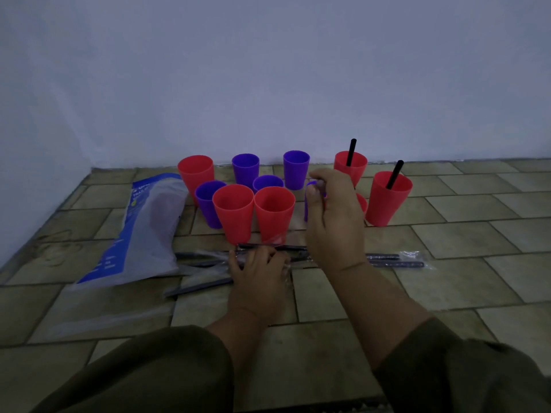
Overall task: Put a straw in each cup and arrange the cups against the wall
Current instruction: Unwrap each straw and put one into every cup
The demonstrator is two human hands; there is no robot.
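Several red and purple cups stand on the tiled floor near the wall [268, 84]. Two red cups at the right, one by the wall [354, 169] and one nearer [387, 204], each hold a black straw. My right hand [334, 213] grips the rim of a purple cup [310, 201], which it mostly hides; a red cup [362, 204] peeks out behind it. My left hand [256, 269] rests on wrapped black straws [390, 260] lying in a row before the cups, fingers closed on one wrapper. Two red cups [234, 213] [274, 213] stand in front, without straws.
A blue and clear plastic bag [143, 231] lies flat on the floor to the left of the cups. The wall meets the floor just behind the back row of cups. Open tiled floor [477, 228] stretches to the right.
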